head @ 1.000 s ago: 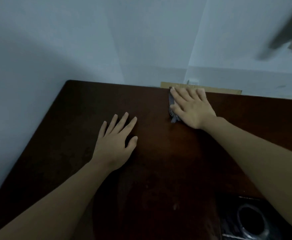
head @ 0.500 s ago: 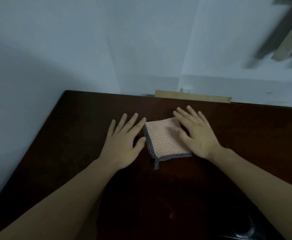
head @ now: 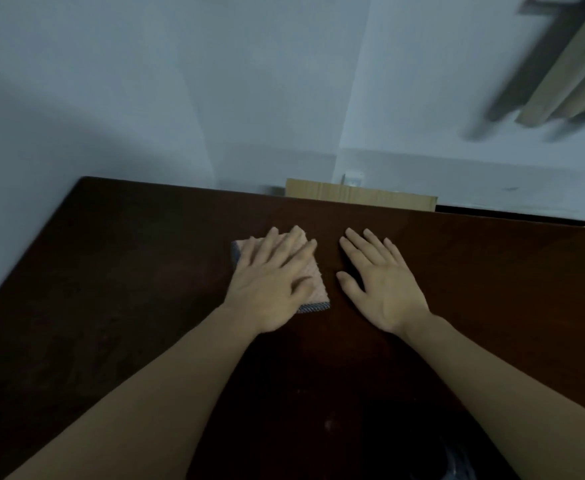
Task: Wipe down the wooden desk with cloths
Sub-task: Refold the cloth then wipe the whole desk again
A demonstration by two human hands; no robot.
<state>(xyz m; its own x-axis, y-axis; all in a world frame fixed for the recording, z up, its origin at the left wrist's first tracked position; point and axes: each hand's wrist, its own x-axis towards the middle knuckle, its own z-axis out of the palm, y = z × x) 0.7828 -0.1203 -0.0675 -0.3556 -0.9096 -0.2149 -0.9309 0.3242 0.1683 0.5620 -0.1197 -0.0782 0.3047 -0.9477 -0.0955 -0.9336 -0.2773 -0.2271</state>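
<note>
Left hand point(head: 273, 289) grip flat on cloth point(head: 313, 278) mid-desk point(head: 111, 271); right hand point(head: 384, 289) flat beside.

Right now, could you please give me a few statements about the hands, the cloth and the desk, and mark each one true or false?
1. The left hand lies flat on the pink cloth. True.
2. The right hand grips the cloth. False: it rests open on the bare wooden desk, beside the cloth.
3. The cloth has a dark patterned border. True.
4. The cloth hangs over the desk's left edge. False: it lies near the middle, towards the back.
5. A cardboard piece shows behind the desk's far edge. True.
</note>
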